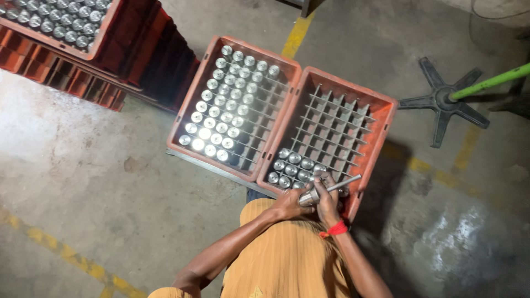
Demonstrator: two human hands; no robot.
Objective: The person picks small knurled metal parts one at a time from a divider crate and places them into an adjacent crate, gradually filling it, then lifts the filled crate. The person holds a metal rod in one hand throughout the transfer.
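Both my hands meet over the near edge of the right orange crate point(381, 105). My left hand point(288, 206) grips the thick end of a shiny metal shaft point(331, 188). My right hand point(327, 201), with a red thread at the wrist, wraps around the same shaft from above. The thin end of the shaft points right. The right crate has a grid of dividers, with several round metal parts point(291, 165) standing in its near-left cells. The left orange crate point(190, 94) is mostly filled with the same shiny parts point(226, 105).
Stacked orange crates point(138, 49) stand at the upper left, the top one holding several metal parts. A black five-armed base point(441, 102) with a green pole point(491, 81) lies at the right. Yellow lines cross the concrete floor. My orange-clad lap fills the bottom centre.
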